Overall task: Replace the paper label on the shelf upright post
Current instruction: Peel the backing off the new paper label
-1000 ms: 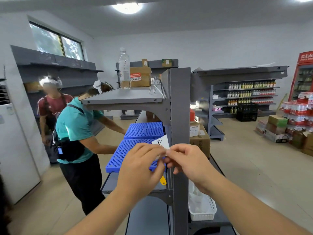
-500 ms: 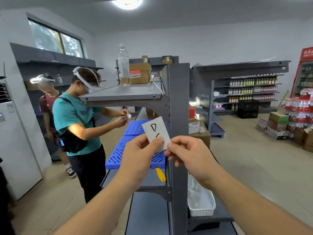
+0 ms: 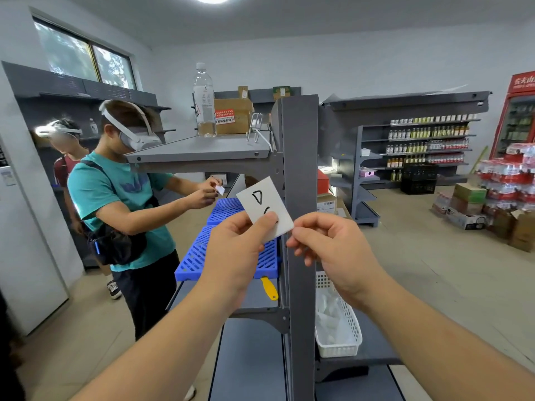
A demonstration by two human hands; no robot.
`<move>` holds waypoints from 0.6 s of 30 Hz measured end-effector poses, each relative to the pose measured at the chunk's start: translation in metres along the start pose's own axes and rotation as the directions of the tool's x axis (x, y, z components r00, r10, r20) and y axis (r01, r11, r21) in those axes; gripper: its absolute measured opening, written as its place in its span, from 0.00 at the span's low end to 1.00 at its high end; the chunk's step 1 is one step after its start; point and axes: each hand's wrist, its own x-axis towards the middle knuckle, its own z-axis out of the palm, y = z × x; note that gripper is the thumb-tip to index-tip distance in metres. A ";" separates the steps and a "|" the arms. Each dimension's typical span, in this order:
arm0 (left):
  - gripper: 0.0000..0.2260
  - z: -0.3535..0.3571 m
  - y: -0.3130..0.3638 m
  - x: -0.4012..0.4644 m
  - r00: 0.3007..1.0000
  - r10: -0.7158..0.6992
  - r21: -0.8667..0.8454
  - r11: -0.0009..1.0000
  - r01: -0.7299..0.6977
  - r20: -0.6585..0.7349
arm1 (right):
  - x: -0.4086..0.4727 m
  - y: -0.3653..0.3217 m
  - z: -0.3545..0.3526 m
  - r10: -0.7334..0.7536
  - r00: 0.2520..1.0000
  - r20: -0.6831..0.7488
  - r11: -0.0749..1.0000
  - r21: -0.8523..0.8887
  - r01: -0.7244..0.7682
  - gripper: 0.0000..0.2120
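A white paper label (image 3: 265, 202) with black handwriting is held up just left of the grey shelf upright post (image 3: 299, 157). My left hand (image 3: 234, 250) pinches its lower edge with thumb and fingers. My right hand (image 3: 327, 244) is in front of the post, its fingertips pinching the label's lower right corner. The label tilts and stands apart from the post face. The post face near my hands is bare grey metal.
A person in a teal shirt (image 3: 115, 198) stands left of the shelf, holding a small label. Another person (image 3: 63, 146) is behind. Blue plastic mats (image 3: 199, 250), a yellow-handled tool (image 3: 269, 289) and a white basket (image 3: 338, 328) lie on lower shelves. A water bottle (image 3: 204, 102) stands on top.
The label has come up from between my hands and its written face now shows in full. The person in teal has straightened up and raised a small label.
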 end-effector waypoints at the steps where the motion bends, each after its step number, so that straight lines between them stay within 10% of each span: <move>1: 0.08 0.000 0.000 -0.001 1.000 -0.001 0.000 1.000 0.001 0.003 | 0.000 0.000 0.000 0.000 1.000 -0.001 1.000 0.000 0.000 0.08; 18: 0.09 -0.005 0.002 -0.004 1.000 0.008 0.048 0.999 -0.007 -0.015 | 0.000 -0.001 0.006 0.000 1.000 -0.005 0.999 -0.051 0.000 0.09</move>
